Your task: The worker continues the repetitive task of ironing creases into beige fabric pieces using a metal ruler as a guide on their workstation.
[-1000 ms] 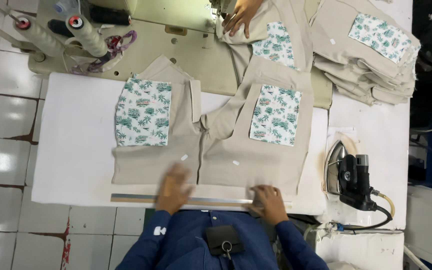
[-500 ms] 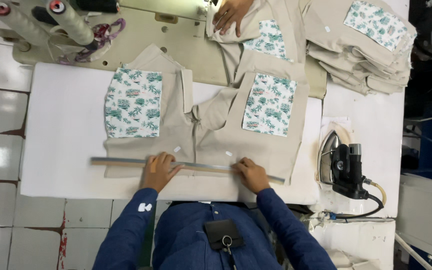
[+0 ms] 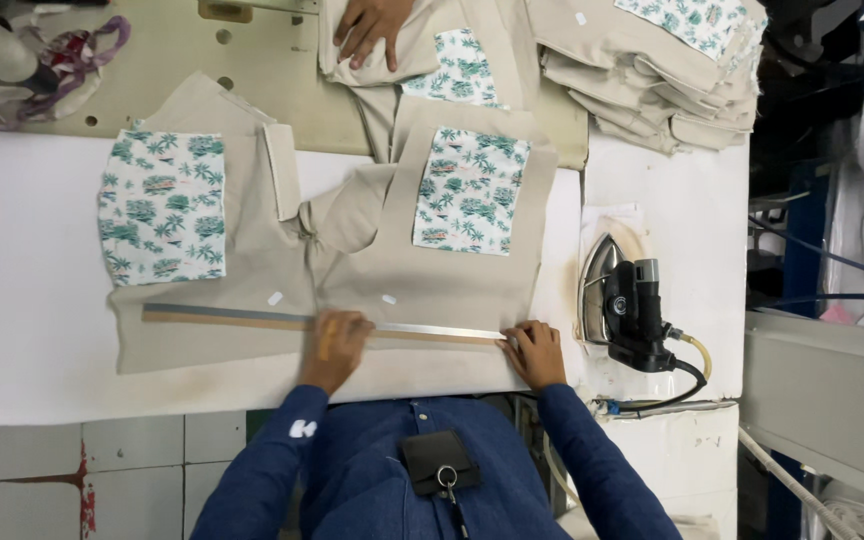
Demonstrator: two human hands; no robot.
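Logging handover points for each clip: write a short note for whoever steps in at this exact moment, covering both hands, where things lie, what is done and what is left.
Left hand presses flat on the middle of the long metal ruler. Right hand holds down the ruler's right end.
The ruler lies across the lower part of the beige garment, which is spread on the white pressing table, patterned pockets facing up.
The iron rests to the right, untouched.
Done: garment laid out, ruler placed. Left: no marking or folding visible yet along the ruler.
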